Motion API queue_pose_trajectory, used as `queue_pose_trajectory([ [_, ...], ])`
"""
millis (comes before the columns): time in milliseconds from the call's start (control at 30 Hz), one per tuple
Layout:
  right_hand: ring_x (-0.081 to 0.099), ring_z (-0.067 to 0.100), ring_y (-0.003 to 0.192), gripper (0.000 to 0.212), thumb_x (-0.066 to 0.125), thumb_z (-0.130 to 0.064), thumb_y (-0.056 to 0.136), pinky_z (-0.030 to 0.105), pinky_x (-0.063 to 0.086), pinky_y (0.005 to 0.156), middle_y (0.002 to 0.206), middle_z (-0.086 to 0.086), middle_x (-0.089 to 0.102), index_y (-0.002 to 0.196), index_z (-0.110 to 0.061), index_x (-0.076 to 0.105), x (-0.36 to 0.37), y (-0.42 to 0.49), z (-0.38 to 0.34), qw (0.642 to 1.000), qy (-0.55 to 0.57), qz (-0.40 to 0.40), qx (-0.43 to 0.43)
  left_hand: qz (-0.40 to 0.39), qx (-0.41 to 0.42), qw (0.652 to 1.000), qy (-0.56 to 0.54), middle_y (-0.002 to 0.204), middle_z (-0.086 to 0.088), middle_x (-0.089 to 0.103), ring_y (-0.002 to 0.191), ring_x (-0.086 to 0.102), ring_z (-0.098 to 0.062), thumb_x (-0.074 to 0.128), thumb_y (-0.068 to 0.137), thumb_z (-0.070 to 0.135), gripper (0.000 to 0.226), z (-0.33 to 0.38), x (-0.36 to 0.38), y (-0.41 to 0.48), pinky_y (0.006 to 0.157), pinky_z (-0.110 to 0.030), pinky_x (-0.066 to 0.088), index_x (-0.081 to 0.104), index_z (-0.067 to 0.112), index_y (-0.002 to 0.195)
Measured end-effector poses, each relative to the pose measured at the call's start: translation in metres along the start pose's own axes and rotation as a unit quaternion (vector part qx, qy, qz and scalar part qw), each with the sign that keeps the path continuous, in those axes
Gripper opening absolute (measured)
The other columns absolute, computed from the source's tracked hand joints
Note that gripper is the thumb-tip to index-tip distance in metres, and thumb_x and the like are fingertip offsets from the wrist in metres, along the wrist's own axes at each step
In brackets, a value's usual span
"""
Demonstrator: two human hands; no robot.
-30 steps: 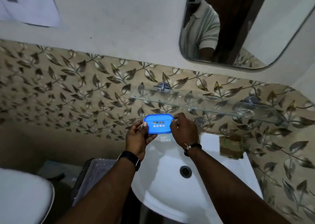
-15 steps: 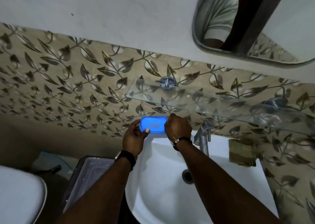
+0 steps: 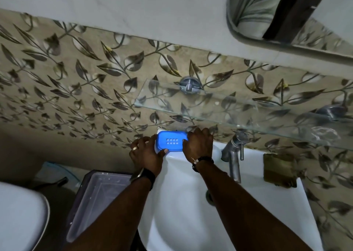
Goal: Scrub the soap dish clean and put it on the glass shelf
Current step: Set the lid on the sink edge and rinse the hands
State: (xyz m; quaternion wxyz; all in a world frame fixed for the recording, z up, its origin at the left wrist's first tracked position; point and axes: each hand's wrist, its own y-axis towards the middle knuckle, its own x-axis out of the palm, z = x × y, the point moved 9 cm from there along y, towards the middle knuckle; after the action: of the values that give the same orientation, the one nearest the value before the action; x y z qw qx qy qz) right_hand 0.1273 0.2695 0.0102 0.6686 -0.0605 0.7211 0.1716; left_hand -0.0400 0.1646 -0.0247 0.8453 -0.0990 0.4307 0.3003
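The blue soap dish, with a grid of small drain holes in its middle, lies at the back left corner of the white sink, close to the tiled wall. My left hand grips its left end, thumb on the front edge. My right hand holds its right end from above. Above and to the right, the glass shelf juts from the wall on chrome brackets, with nothing blue on it.
A chrome tap stands right of my right hand. A brown scrub pad lies on the sink's right rim. A clear plastic bin and a white toilet lid sit lower left. A mirror hangs upper right.
Both hands have brought the soap dish down from in front of the glass shelf's edge to the sink's back left corner. The camera has tilted downward and closer.
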Motion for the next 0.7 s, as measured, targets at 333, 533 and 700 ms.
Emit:
queue_pose_trajectory([
  [333, 0.05, 0.032, 0.104, 0.025, 0.058, -0.036, 0.087, 0.044, 0.034, 0.085, 0.096, 0.006, 0.063, 0.089, -0.015, 0.07, -0.002, -0.012, -0.001, 0.999, -0.037, -0.012, -0.035, -0.01, 0.058, 0.996, 0.073, 0.133, -0.01, 0.061, 0.131, 0.042, -0.038, 0.076, 0.078, 0.052, 0.067, 0.0, 0.008, -0.006, 0.102, -0.049, 0.033, 0.061, 0.02, 0.134],
  [533, 0.051, 0.032, 0.099, 0.021, 0.063, -0.033, 0.084, 0.045, 0.036, 0.086, 0.092, 0.007, 0.062, 0.086, -0.014, 0.072, -0.004, -0.017, -0.003, 0.997, -0.054, -0.007, -0.048, -0.025, 0.081, 0.992, 0.097, 0.134, -0.008, 0.059, 0.131, 0.039, -0.036, 0.073, 0.081, 0.05, 0.063, 0.004, 0.01, -0.009, 0.102, -0.05, 0.031, 0.059, 0.02, 0.134],
  [700, 0.052, 0.033, 0.104, 0.018, 0.059, -0.026, 0.088, 0.042, 0.037, 0.087, 0.102, 0.01, 0.06, 0.097, -0.012, 0.067, -0.013, -0.025, 0.008, 0.999, -0.028, 0.009, -0.03, -0.028, 0.085, 0.99, 0.108, 0.139, -0.008, 0.056, 0.132, 0.039, -0.035, 0.069, 0.084, 0.053, 0.064, 0.004, 0.01, -0.011, 0.104, -0.049, 0.031, 0.056, 0.021, 0.138],
])
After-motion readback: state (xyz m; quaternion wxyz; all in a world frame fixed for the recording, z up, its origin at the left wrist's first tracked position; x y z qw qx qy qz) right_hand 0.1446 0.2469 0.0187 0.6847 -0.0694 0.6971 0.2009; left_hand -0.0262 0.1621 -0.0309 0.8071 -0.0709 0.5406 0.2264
